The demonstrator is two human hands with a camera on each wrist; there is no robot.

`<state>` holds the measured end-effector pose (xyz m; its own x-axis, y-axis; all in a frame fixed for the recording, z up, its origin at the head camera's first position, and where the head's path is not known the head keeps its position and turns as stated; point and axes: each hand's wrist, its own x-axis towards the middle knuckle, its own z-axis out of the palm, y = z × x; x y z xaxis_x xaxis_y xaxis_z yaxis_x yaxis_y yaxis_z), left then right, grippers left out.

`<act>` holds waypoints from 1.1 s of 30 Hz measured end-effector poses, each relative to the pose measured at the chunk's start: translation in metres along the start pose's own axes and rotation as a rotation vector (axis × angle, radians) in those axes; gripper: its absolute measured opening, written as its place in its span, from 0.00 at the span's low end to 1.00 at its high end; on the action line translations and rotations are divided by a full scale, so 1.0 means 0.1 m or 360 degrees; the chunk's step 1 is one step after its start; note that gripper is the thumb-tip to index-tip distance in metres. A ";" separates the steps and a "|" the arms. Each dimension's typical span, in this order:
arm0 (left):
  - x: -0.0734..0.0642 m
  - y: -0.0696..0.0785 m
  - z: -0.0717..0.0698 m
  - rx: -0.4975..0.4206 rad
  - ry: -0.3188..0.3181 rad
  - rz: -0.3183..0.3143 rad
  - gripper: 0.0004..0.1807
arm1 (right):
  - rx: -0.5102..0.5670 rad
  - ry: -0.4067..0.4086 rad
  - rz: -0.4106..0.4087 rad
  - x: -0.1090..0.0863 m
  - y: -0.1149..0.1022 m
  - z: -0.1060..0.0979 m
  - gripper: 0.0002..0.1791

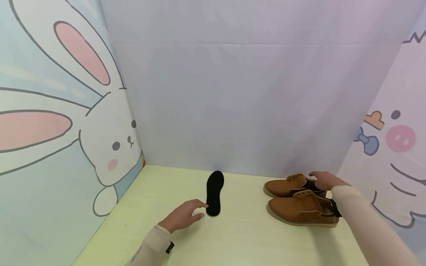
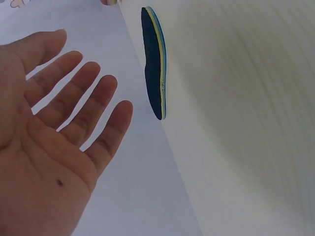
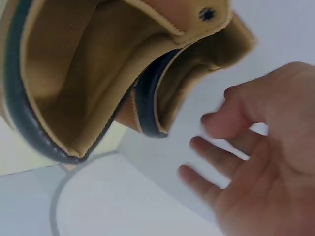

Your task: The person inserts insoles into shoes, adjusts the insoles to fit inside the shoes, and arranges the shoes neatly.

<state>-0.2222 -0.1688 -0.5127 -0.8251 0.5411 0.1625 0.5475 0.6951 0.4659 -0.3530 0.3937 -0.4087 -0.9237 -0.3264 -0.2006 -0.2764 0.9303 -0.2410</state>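
A black insole [image 1: 214,192] lies flat on the table, its side edge showing yellow and blue layers in the left wrist view. Just left of its lower end is my left hand [image 1: 184,214], fingers spread and relaxed, holding nothing; the left wrist view shows the palm apart from the insole [image 2: 155,64]. Two brown lace-up shoes stand side by side at the right, toes pointing left: a far shoe [image 1: 283,187] and a near shoe [image 1: 296,208]. Over the heel of the far shoe hovers my right hand [image 1: 327,180], fingers loosely bent with nothing between them. My right forearm partly covers the heels.
The pale yellow table [image 1: 246,232] ends at a grey-white cloth backdrop [image 1: 233,103]. Printed side panels stand close on both sides, a rabbit [image 1: 106,147] at the left and a pig [image 1: 399,159] at the right, near the right arm.
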 end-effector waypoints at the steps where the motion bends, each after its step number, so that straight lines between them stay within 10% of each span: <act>1: 0.00 0.00 0.00 0.0000 0.0000 0.0003 0.20 | -0.0012 0.0053 -0.0047 -0.03 -0.02 -0.01 0.27; 9: 0.01 -0.03 -0.04 -0.0031 0.0013 0.0020 0.21 | -0.0062 0.0204 -0.0308 -0.24 -0.18 0.22 0.34; 16: 0.01 -0.05 -0.02 -0.0083 -0.0012 0.0031 0.21 | -0.0011 0.0114 -0.0304 -0.34 -0.28 0.44 0.57; 33: -0.06 -0.09 0.04 -0.0134 -0.0017 0.0022 0.21 | -0.0149 0.0176 -0.0310 -0.41 -0.16 0.70 0.67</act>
<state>-0.2216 -0.1763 -0.5211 -0.8157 0.5559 0.1603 0.5450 0.6454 0.5352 -0.2925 0.3805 -0.4630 -0.8726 -0.4856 -0.0526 -0.4707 0.8648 -0.1749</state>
